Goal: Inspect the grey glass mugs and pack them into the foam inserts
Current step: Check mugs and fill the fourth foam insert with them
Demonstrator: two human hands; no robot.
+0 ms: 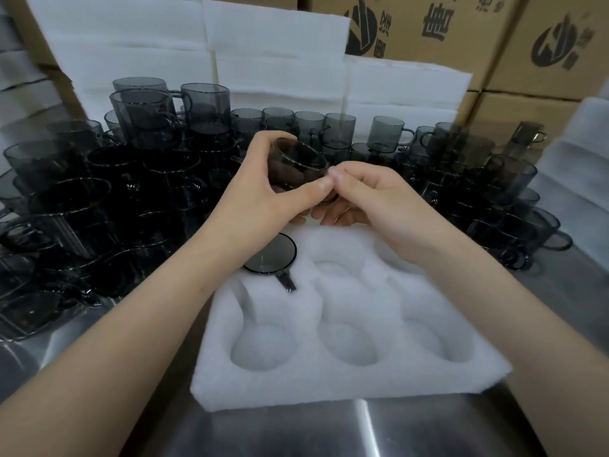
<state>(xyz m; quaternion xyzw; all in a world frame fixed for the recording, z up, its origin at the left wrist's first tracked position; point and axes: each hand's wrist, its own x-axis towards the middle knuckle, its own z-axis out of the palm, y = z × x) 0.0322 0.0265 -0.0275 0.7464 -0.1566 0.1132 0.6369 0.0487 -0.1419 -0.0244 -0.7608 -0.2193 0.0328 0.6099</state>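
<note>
Above the far edge of the white foam insert (346,384) I hold one grey glass mug (298,161), tilted on its side. My left hand (263,183) wraps around its body, thumb along the lower side. My right hand (369,196) grips it from the right, its fingers curled under the mug. Another grey mug (272,255) sits in the insert's far-left pocket, its handle pointing toward me. The other pockets in view hold nothing.
Several grey mugs, some stacked, crowd the steel table on the left (82,209) and on the right (487,186). White foam sheets (263,61) stand behind them, with cardboard boxes (543,44) beyond. More foam (580,159) lies at the right edge.
</note>
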